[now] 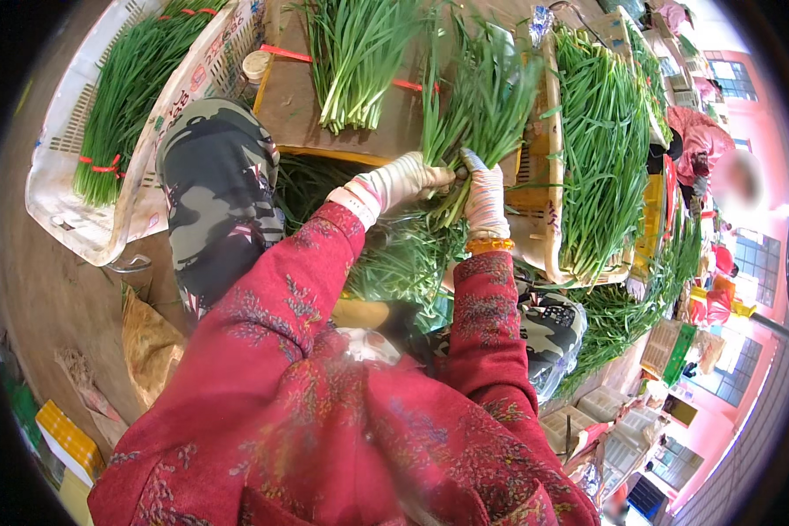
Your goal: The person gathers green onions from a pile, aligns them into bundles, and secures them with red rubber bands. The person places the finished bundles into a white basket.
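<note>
In striped, stained gloves, both my hands meet over the near edge of a low wooden board. My right hand grips a loose bunch of garlic chives, its leaves fanning away from me and its pale stalk ends pointing towards me. My left hand has its fingers closed on a few chive stalks beside that bunch. On the board lies a neater chive bunch, cut ends towards me. A red tie strip emerges from beneath it.
At left, a white plastic crate holds red-tied chives. At right, another crate is heaped with loose chives. Trimmings lie below my hands, between my knees. A small lidded jar stands by the board. Another person sits farther right.
</note>
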{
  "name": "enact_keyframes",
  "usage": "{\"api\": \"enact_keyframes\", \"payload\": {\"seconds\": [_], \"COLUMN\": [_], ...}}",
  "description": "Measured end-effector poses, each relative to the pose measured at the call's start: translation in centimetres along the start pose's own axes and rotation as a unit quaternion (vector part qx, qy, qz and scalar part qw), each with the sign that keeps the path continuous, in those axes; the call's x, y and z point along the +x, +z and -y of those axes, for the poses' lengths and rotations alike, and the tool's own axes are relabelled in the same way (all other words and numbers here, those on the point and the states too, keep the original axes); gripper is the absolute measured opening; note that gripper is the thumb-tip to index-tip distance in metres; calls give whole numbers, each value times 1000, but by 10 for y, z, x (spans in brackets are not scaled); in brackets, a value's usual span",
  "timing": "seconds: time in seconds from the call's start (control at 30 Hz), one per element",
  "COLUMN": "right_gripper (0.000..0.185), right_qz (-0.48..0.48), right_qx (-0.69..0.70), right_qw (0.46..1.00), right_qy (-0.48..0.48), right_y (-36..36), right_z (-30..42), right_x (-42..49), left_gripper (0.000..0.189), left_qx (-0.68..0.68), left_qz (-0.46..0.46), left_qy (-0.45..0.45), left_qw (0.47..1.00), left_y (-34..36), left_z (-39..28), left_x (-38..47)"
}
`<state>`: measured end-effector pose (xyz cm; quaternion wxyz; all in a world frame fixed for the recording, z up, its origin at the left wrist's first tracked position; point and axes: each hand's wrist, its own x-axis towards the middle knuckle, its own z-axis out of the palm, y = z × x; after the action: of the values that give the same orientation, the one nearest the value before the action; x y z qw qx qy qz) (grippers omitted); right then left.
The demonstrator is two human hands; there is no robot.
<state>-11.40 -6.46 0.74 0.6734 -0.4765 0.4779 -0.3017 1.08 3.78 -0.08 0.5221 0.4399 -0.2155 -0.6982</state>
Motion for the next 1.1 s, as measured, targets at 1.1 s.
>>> {"api": "enact_keyframes", "payload": {"seconds": [1.1], "right_gripper": [21], "right_qz": [-1], "right_qx": [-53], "right_qw": [997], "right_qy": [58], "right_y": [-5], "right_z": [-24], "right_x": [-40], "left_gripper": [35], "left_qx": [-149], "left_qz": [-63], "left_qy": [-93], "left_qw": [983], "left_y": [20], "left_z": [-3], "left_x": [-7]}}
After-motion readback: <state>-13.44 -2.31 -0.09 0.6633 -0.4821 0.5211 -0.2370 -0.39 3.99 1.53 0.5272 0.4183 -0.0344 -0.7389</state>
